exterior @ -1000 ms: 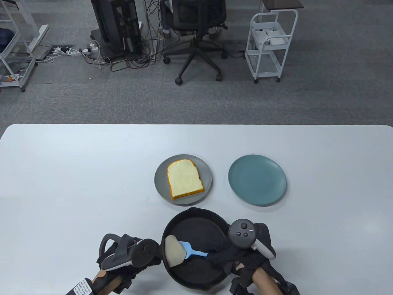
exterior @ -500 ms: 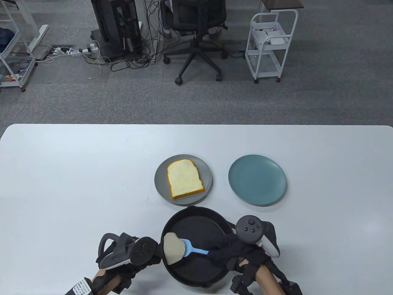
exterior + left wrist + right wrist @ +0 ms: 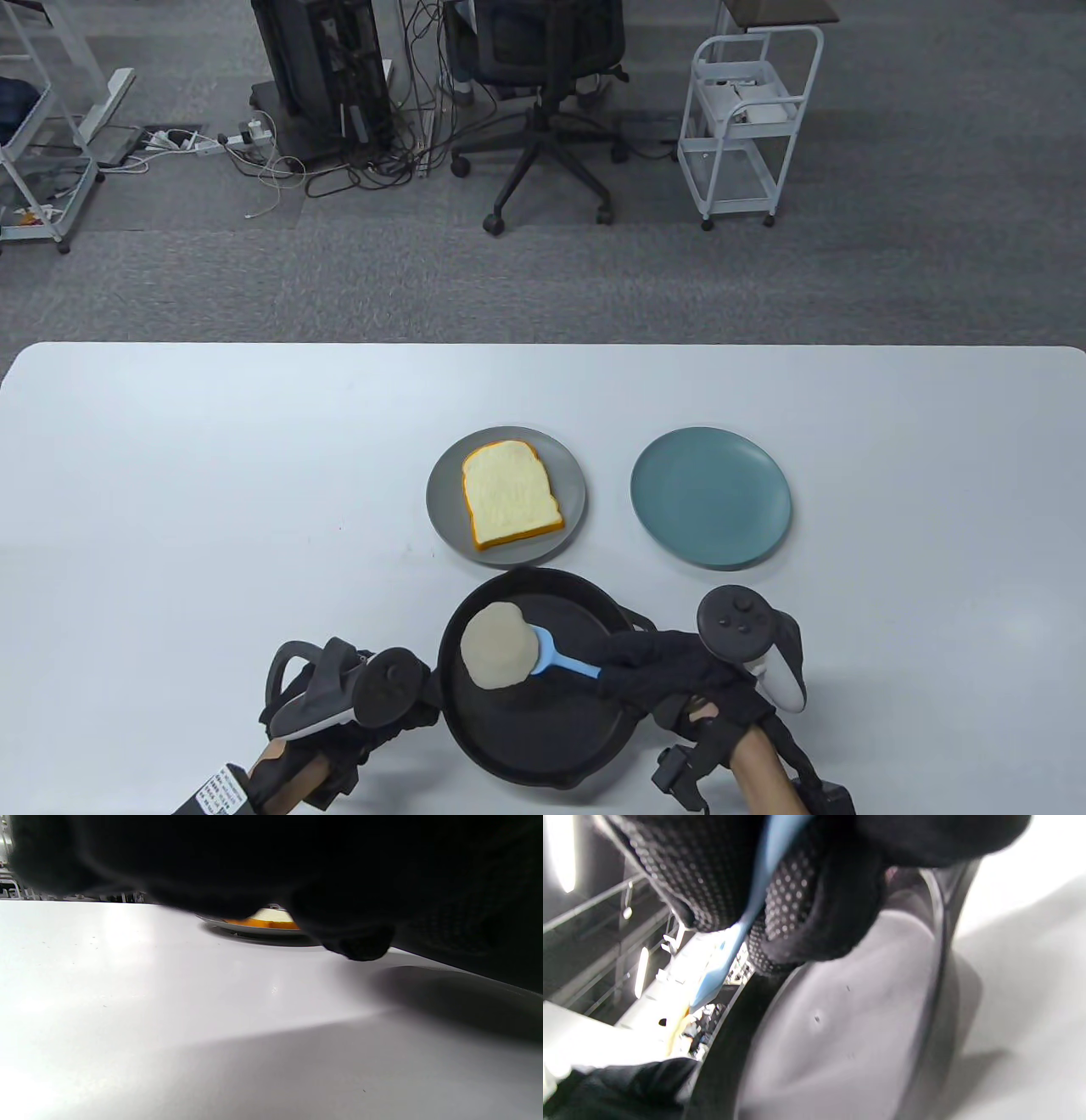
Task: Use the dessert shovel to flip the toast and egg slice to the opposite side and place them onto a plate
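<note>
A pale round egg slice (image 3: 499,645) lies on the blade of the blue dessert shovel (image 3: 564,661), over the left part of the black pan (image 3: 543,730). My right hand (image 3: 657,672) grips the shovel's handle; in the right wrist view the handle (image 3: 725,955) runs between my dotted fingers (image 3: 797,899) above the pan floor (image 3: 848,1018). At the pan's left rim my left hand (image 3: 407,698) holds its handle, which is hidden beneath the hand. The toast (image 3: 510,496) lies on a grey plate (image 3: 443,501), whose edge also shows in the left wrist view (image 3: 254,928).
A teal plate (image 3: 711,497) with nothing on it sits right of the grey plate, behind the pan. The white table (image 3: 212,509) stretches wide to the left and back. Past its far edge stand an office chair (image 3: 543,102) and a white cart (image 3: 747,127).
The egg slice has moved from the pan's left rim toward the back and middle, on the shovel. My right hand has shifted right and farther back. The pan has nudged slightly left.
</note>
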{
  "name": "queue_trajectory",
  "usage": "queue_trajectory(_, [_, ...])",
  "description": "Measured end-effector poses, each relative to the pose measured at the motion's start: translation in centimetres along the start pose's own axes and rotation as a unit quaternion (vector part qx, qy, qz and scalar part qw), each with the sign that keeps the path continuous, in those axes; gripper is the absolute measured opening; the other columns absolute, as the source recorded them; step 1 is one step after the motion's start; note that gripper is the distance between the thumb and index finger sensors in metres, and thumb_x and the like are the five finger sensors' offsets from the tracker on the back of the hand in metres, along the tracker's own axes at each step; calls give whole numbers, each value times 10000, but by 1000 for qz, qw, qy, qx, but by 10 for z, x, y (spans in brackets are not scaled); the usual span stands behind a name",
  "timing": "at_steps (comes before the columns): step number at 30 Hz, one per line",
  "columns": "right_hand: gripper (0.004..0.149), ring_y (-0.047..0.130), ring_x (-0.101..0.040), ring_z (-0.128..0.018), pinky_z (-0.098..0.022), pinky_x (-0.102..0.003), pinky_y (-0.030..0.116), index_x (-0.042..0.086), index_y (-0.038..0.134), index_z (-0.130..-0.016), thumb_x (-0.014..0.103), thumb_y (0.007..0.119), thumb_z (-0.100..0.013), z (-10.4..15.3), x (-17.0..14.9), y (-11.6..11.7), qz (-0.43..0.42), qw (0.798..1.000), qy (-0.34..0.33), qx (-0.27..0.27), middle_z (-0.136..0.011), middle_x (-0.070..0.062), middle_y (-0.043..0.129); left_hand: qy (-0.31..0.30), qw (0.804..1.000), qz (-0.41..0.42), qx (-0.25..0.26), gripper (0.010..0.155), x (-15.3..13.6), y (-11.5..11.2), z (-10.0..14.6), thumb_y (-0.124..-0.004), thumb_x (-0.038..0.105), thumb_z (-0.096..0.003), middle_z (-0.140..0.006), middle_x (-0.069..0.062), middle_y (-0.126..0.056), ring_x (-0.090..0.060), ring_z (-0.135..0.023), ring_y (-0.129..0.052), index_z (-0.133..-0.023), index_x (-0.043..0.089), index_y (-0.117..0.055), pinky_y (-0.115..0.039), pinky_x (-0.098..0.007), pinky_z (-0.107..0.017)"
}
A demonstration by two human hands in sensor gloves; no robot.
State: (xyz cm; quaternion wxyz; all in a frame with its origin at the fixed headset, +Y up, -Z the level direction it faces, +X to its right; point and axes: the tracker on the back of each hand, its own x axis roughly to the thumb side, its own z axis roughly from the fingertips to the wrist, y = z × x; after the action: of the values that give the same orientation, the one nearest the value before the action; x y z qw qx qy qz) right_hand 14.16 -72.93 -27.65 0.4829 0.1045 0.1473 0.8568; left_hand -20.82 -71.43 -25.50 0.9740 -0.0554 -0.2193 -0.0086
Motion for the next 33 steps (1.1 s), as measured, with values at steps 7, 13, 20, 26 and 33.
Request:
queue_trajectory(7, [450, 1070, -159, -314, -155, -278, 867, 215, 940, -818, 360, 942, -392, 13, -5, -35, -40, 994, 7, -98, -654, 6, 1132, -3, 1000, 2, 0, 480, 0, 0, 0, -882, 631, -266, -191, 155, -1018, -110, 6, -984, -613, 323, -1007, -914, -357, -197])
queue_trajectory(13, [462, 1060, -167, -341, -171, -286, 861, 191, 911, -850, 335, 923, -411, 22, -17, -61, -76, 980, 42, -180, -690, -19, 1109, -7, 1000, 3, -2, 479, 0, 0, -1, -883, 630, -267, -193, 155, -1018, -109, 5, -984, -613, 323, -1007, -914, -356, -200])
queue_trajectory(20, [477, 1047, -183, -405, -218, -302, 861, 173, 868, -894, 304, 893, -436, 19, -35, -79, -78, 962, 124, -230, -755, -46, 1072, -6, 1000, 1, -8, 479, 0, -2, -1, -881, 630, -268, -192, 155, -1018, -109, 5, -984, -614, 323, -1006, -915, -356, -200])
queue_trajectory(26, [490, 1035, -200, -445, -253, -321, 858, 157, 835, -920, 278, 871, -446, 2, -58, -87, -60, 945, 193, -256, -795, -69, 1043, -7, 1000, -3, -11, 480, 1, -2, -1, -882, 629, -267, -191, 154, -1018, -110, 5, -985, -613, 321, -1007, -915, -357, -200])
queue_trajectory(33, [497, 1029, -204, -465, -275, -329, 859, 155, 822, -929, 266, 854, -446, -20, -71, -97, 60, 921, 252, -290, -810, -84, 1033, -8, 1000, -2, -9, 480, 1, -2, 0, -880, 631, -268, -194, 155, -1018, -110, 3, -985, -615, 323, -1006, -915, -357, -203])
